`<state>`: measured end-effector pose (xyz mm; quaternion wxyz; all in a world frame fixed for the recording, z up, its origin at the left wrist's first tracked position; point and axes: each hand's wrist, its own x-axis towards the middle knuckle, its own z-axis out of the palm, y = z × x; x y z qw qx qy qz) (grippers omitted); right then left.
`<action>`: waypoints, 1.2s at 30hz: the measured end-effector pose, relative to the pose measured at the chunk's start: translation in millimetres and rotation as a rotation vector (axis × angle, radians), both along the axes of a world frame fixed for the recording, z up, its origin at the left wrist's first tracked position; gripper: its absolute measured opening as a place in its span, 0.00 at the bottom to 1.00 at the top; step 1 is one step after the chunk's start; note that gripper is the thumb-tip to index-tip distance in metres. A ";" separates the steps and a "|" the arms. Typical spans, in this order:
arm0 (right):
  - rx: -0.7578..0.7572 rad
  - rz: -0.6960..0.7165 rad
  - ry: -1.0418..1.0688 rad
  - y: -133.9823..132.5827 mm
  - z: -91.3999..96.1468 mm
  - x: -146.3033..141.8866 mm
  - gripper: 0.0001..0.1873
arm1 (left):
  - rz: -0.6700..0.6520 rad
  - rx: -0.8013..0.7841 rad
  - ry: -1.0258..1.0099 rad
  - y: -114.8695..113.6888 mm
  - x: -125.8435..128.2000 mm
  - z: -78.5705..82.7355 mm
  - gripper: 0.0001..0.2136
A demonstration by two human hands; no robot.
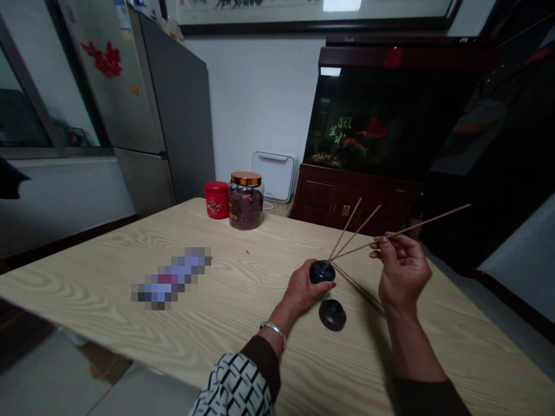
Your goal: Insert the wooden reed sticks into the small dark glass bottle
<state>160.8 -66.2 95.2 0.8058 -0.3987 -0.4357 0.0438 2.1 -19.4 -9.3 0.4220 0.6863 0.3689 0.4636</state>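
Note:
My left hand (302, 287) rests on the wooden tabletop (243, 323) and grips a small, round, dark stoneware pot (322, 271). Several thin tan sticks (353, 228) fan upward from the pot's top, and a few more slant down to its lower right. My right hand (403, 271) is raised to the right of the pot, pinching one long thin stick (427, 222) between thumb and fingers. A dark round lid (332, 315) sits on the table just below the pot, close to my left wrist.
A glass jar with a copper-coloured lid (245, 202) and a red tin (216, 199) stand at the table's far edge. A blurred object (171, 278) lies on the table's left. A fish tank (381, 127) stands beyond the far right corner, and a refrigerator (173, 115) stands at the back left.

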 end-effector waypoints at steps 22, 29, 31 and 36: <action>-0.887 -0.210 -0.769 -0.5 -52.1 77.8 0.09 | 0.001 0.001 0.014 -0.8 -0.5 1.4 0.28; -1.289 -0.168 -0.989 1.4 -82.2 98.7 0.06 | -0.003 0.003 -0.006 -2.2 0.1 3.4 0.27; -1.309 -0.184 -0.992 3.4 -83.2 96.2 0.07 | -0.008 0.006 -0.005 -2.1 0.1 3.7 0.27; -1.319 -0.124 -0.961 9.1 -87.3 96.8 0.06 | -0.011 0.010 -0.002 -2.0 -0.6 3.0 0.27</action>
